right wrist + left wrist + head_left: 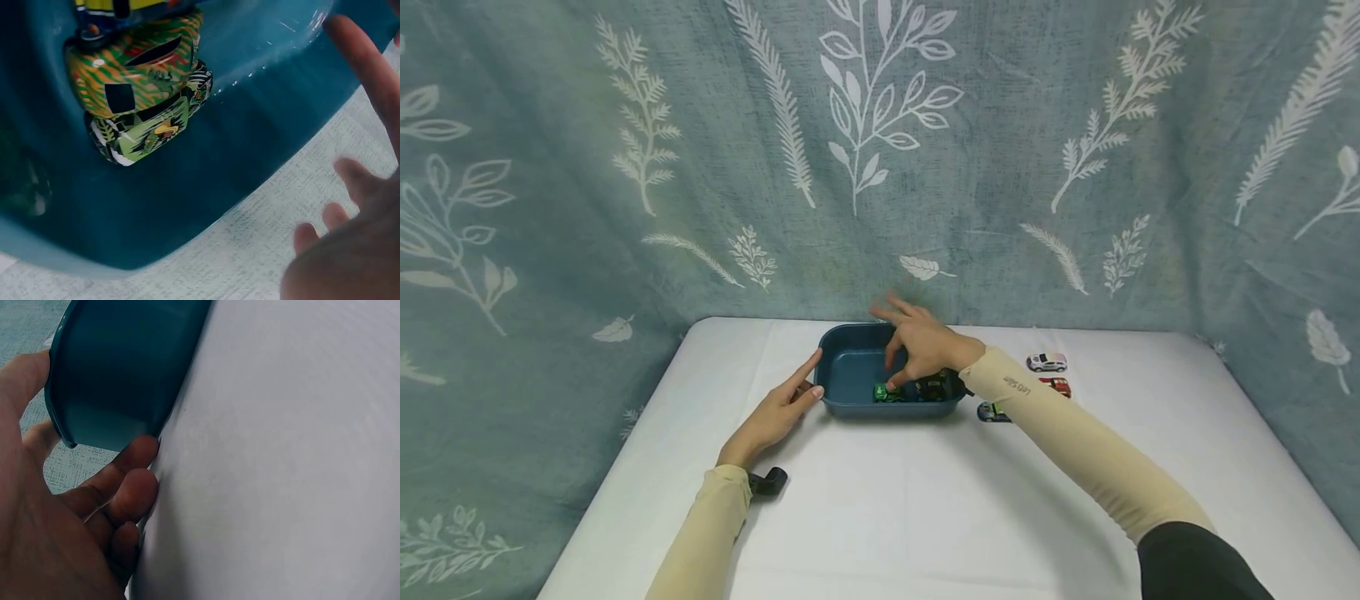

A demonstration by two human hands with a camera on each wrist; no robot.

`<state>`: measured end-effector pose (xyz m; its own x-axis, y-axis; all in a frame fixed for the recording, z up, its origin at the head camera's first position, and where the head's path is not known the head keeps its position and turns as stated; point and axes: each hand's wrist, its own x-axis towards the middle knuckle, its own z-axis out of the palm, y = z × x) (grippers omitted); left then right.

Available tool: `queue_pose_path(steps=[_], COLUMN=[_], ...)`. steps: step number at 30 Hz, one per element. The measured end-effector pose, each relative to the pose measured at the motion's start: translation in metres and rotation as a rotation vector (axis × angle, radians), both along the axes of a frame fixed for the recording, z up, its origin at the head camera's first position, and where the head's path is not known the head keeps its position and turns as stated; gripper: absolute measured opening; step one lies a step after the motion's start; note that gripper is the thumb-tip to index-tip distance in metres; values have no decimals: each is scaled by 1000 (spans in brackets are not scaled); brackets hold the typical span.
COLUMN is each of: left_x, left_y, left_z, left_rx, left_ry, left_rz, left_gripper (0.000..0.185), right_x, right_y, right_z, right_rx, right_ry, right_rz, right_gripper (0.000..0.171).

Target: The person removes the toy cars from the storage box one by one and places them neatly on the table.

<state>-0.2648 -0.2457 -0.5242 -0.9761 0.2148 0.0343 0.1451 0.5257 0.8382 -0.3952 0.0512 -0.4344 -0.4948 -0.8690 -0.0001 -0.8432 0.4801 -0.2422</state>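
Note:
A dark blue tray (850, 367) stands at the middle of the white table (880, 500). Two toy cars lie along its near wall: a green one (886, 392) and a darker one (932, 387). My right hand (917, 346) hovers over the tray with its fingers spread, one fingertip down by the green car. The right wrist view shows a green and orange patterned car (144, 94) lying on the tray floor (237, 162), with my right hand (356, 250) holding nothing. My left hand (786, 404) rests against the tray's left corner (125, 375), fingers (134, 462) touching its outer wall.
Right of the tray, three more toy cars sit on the table: a white one (1047, 362), a red one (1056, 385) and a blue one (992, 412) partly under my right sleeve. A leaf-patterned curtain (880, 150) closes off the back and sides.

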Motion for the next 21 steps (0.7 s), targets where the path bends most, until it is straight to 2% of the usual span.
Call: queue_pose_path(steps=[3, 7, 21], left_x=[0, 0, 0], left_y=[0, -1, 0], left_z=[-1, 0, 1], left_rx=[1, -11, -3], left_ry=[-6, -1, 7], left_rz=[-4, 0, -1], left_gripper=[67, 67, 67], right_x=[1, 3, 14], right_y=[-2, -5, -9], right_z=[-1, 0, -2], right_rx=[61, 89, 190], right_ry=[-35, -45, 5], right_rz=[18, 21, -37], right_gripper=[24, 26, 27])
